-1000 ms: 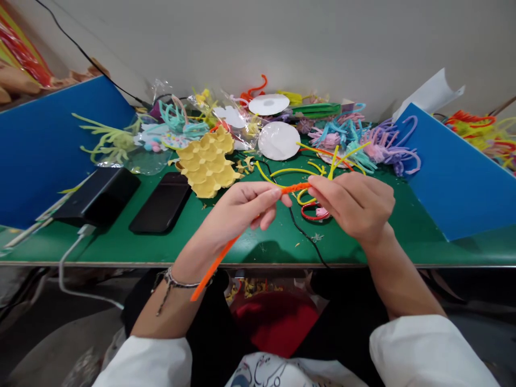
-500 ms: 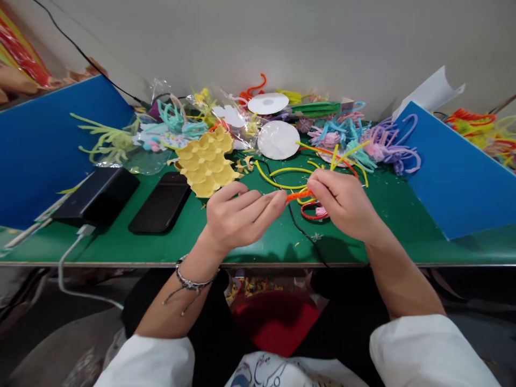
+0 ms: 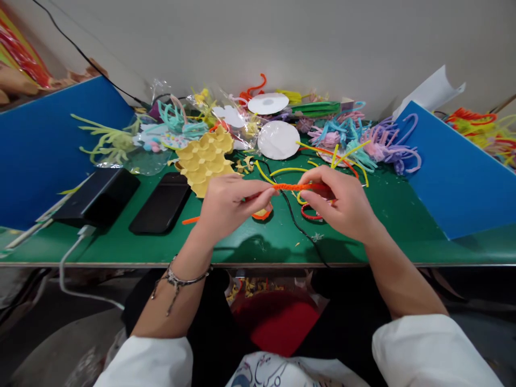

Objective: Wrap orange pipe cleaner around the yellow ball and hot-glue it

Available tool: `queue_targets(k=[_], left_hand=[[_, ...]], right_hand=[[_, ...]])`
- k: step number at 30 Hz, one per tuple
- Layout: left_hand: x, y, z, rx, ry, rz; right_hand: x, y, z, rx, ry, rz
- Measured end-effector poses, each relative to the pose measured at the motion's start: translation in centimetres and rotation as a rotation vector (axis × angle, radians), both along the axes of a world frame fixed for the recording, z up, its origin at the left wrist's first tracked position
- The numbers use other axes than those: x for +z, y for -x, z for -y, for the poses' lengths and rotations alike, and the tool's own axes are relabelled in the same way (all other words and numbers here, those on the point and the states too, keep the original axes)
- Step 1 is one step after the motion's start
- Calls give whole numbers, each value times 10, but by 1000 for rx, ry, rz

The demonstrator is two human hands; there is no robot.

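An orange pipe cleaner (image 3: 297,187), twisted along its middle, stretches level between my two hands above the green table (image 3: 363,236). My left hand (image 3: 229,204) pinches its left part, and a loose orange end pokes out to the left of that hand. My right hand (image 3: 342,201) is closed on its right end. Yellow pipe cleaners (image 3: 282,174) and a red loop (image 3: 308,212) lie on the table just beyond and under my hands.
A yellow honeycomb paper piece (image 3: 207,161), a black phone (image 3: 163,201) and a black power bank (image 3: 99,196) lie to the left. White discs (image 3: 278,140) and heaps of coloured pipe cleaners (image 3: 363,142) fill the back. Blue dividers (image 3: 455,172) stand on both sides.
My left hand turned and slid along the orange pipe cleaner. The twisted stretch between my hands is now longer and lies level, and the long tail no longer hangs by my left wrist.
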State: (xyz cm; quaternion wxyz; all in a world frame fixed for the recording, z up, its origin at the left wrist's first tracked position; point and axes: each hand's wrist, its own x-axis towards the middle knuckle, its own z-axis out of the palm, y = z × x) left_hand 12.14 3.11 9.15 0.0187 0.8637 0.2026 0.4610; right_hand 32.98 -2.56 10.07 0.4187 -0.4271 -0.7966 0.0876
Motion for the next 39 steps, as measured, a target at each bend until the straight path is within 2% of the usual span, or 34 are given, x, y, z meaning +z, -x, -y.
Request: queue_targets(k=[3,6,9,14,17,20,23,26,30,34,37,39], left_hand=[[4,1,3,-38,208,-18],[5,2,3,-28,290,-17],[5,2,3,-32,314,-18],[9,3,6,-143,333,-58],[11,4,9,-198,304,-47],[10,4,9,-201,188,-44],[6,4,5,-124,-13,-59],[2,5,-1,-6,-111,-119],[0,16,-12,76,0,-205],[4,32,-21,138,126,-157],[5,37,-24,186,98,-95],[4,33,-22,224,63,-58]], right_hand=[[-4,-4,0,-147,-386,335],[-7,-5,-1,-262,-646,566],[-7,-6,-3,-302,-755,661],[-6,-6,-1,-276,-862,656],[-4,-4,2,-214,-837,584],[0,-2,4,-73,-689,430],[3,-3,1,37,-485,305],[1,-10,-7,42,-402,276],[-4,-31,-19,-72,-411,297],[-9,-62,-33,-327,-397,295],[-16,-75,-41,-468,-387,333],[-20,-72,-41,-509,-351,339]])
